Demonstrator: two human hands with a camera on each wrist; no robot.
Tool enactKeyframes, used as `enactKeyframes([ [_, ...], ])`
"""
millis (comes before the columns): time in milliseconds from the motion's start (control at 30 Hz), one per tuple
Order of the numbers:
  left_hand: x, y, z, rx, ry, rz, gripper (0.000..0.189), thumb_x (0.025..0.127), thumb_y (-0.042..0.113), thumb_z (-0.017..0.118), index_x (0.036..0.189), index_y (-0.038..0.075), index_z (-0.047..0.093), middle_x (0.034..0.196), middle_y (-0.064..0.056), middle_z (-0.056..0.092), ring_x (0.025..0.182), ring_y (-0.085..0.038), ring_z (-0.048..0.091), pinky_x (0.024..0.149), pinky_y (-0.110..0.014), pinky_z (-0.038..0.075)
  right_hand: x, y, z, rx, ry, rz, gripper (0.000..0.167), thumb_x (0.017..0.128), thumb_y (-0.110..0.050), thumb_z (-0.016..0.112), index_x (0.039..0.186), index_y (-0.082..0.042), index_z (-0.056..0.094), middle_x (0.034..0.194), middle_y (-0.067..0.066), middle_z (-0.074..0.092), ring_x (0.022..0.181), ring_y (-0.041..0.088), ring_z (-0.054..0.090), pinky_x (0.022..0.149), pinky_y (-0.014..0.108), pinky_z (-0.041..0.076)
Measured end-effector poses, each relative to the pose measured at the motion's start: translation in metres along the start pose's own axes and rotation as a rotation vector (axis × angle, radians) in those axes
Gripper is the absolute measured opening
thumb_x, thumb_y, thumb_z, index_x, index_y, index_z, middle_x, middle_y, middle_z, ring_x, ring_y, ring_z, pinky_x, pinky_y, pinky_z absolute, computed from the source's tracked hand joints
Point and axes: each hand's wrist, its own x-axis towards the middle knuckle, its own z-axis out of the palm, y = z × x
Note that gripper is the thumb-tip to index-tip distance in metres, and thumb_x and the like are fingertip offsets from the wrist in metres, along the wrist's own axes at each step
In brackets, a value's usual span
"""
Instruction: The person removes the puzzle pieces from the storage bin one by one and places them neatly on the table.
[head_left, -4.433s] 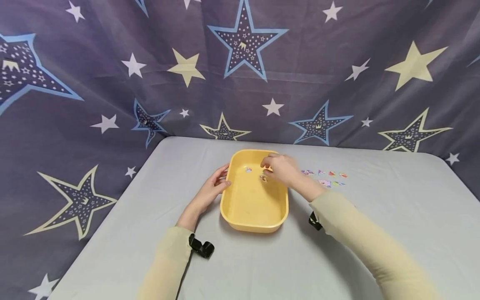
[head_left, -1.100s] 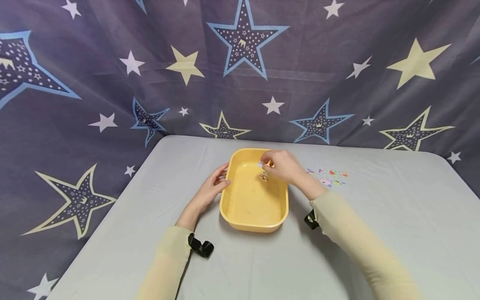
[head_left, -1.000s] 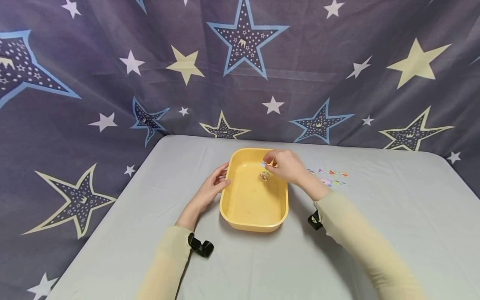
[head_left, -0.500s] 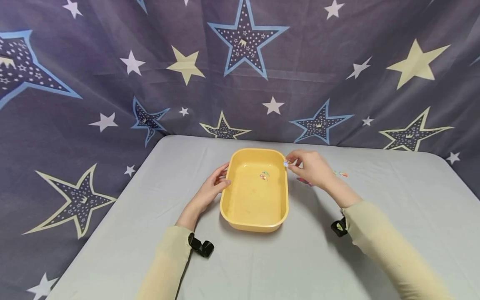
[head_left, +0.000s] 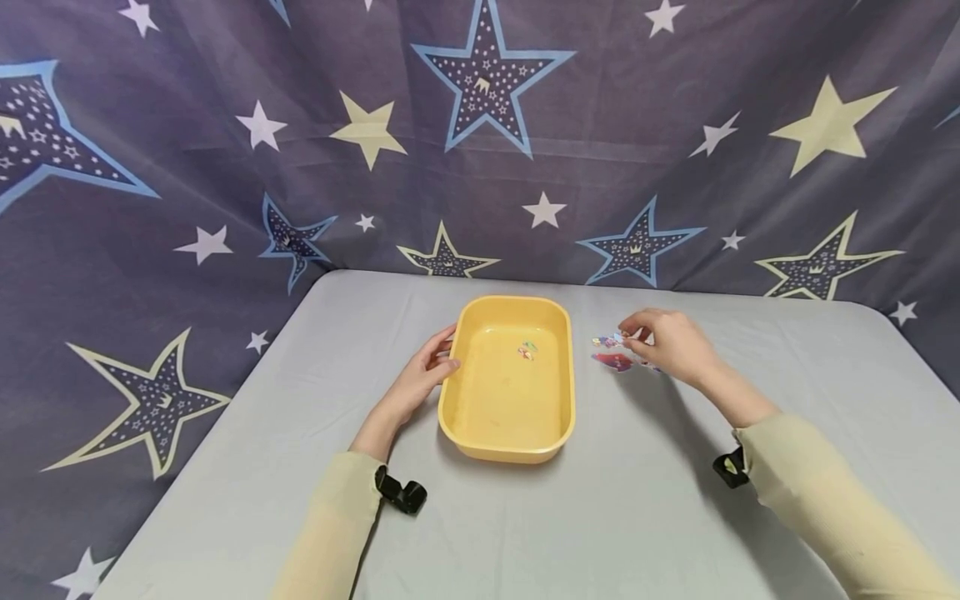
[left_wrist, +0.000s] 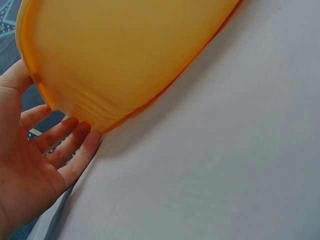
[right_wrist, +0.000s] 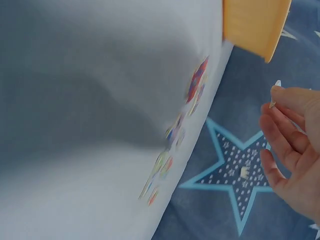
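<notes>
My left hand (head_left: 417, 382) holds the left side of a yellow plastic tub (head_left: 506, 454), thumb at the rim and fingers against the outer wall. In the left wrist view, the fingertips (left_wrist: 92, 137) touch the tub's outside near a corner. Right of the tub, my right hand (head_left: 671, 343) pinches a small printed cutout (right_wrist: 277, 85) between thumb and forefinger, above the table. Beneath and beside that hand lie several flat colourful cutouts, including a red one (head_left: 615, 362); the hand hides some in the head view. A few small cutouts (head_left: 527, 351) lie inside the tub.
A grey cloth-covered table (head_left: 637, 517) spreads around the tub. Behind it and at the left hangs a dark curtain (head_left: 480, 200) with a star print. In the right wrist view, further cutouts (right_wrist: 159, 170) lie near the table's edge.
My right hand has picked a small cutout from the tub and carried it right, over the rim, to the cutouts on the table. The left hand and the tub have stayed in place.
</notes>
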Motion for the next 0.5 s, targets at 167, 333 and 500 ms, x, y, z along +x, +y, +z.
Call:
enactKeyframes([
  [167,0.009,-0.016,-0.003,-0.015,0.011,-0.007,0.06,0.089,0.014,0.052,0.143,0.025,0.028,0.137,-0.013,0.039,0.112,-0.025,0.048,0.089,-0.034,0.045,-0.01,0.015,-0.005,-0.031,0.015,0.007,0.016,0.077,-0.009,0.068,0.092,-0.006,0.069,0.086,0.005,0.066,0.07,0.019,0.062,0.06,0.035,0.047],
  [333,0.012,-0.023,-0.003,0.001,0.032,0.006,0.059,0.088,0.017,0.053,0.141,0.028,0.031,0.135,-0.009,0.041,0.111,-0.023,0.049,0.087,-0.033,0.046,-0.019,0.027,-0.009,-0.057,0.004,0.028,0.016,0.076,-0.01,0.068,0.092,-0.005,0.069,0.085,0.006,0.065,0.069,0.018,0.061,0.06,0.035,0.048],
  [500,0.012,-0.023,-0.003,0.009,0.038,0.017,0.059,0.087,0.019,0.054,0.141,0.029,0.032,0.134,-0.009,0.042,0.111,-0.024,0.049,0.087,-0.035,0.047,-0.028,0.038,-0.014,-0.074,-0.025,0.065,0.019,0.077,-0.01,0.067,0.095,-0.003,0.068,0.084,0.007,0.066,0.069,0.019,0.061,0.061,0.037,0.048],
])
